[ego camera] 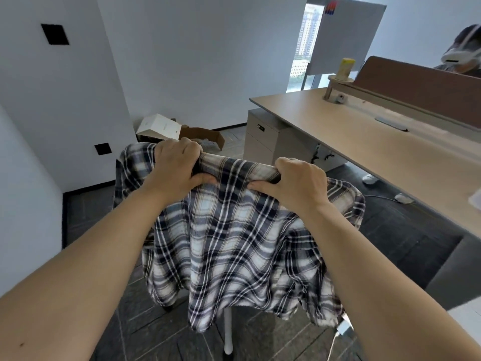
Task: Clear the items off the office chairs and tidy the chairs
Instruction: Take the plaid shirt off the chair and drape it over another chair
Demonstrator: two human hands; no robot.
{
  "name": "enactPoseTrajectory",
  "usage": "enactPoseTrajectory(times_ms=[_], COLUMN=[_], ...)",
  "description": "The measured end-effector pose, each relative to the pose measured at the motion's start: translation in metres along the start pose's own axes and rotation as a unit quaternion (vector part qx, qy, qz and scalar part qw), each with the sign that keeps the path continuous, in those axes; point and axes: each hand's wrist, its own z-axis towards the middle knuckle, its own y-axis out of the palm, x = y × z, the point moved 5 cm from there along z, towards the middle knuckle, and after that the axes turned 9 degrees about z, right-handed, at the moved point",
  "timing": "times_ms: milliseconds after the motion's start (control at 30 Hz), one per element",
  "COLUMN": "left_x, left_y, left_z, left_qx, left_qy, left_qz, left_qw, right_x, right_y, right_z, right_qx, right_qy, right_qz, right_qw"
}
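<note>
A navy, white and tan plaid shirt (234, 246) hangs draped over the back of an office chair and covers nearly all of it. Only a white chair leg (228, 332) and a dark bit of the base show beneath the cloth. My left hand (177, 165) grips the shirt's collar edge along the top of the chair back. About a hand's width to its right, my right hand (294, 179) grips the same edge. Both hands have fingers curled over the fabric, thumbs pressed on the near side.
A long beige desk (364, 142) with a brown divider panel runs along the right, a grey drawer unit (263, 136) under its far end. Open cardboard boxes (179, 132) lie on the floor by the white wall. Another person sits behind the divider at top right. A white cable (338, 334) trails on the floor.
</note>
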Motion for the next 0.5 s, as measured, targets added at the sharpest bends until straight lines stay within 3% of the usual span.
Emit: enactPoseTrajectory(times_ms=[500], left_x=[0.05], left_y=[0.054], left_z=[0.104], left_qx=[-0.07], left_qy=[0.026], left_qz=[-0.049], left_qw=[0.996], right_x=[0.084], right_y=[-0.004], right_z=[0.027], right_qx=[0.106], right_qy=[0.109], right_qz=[-0.018], right_qw=[0.988])
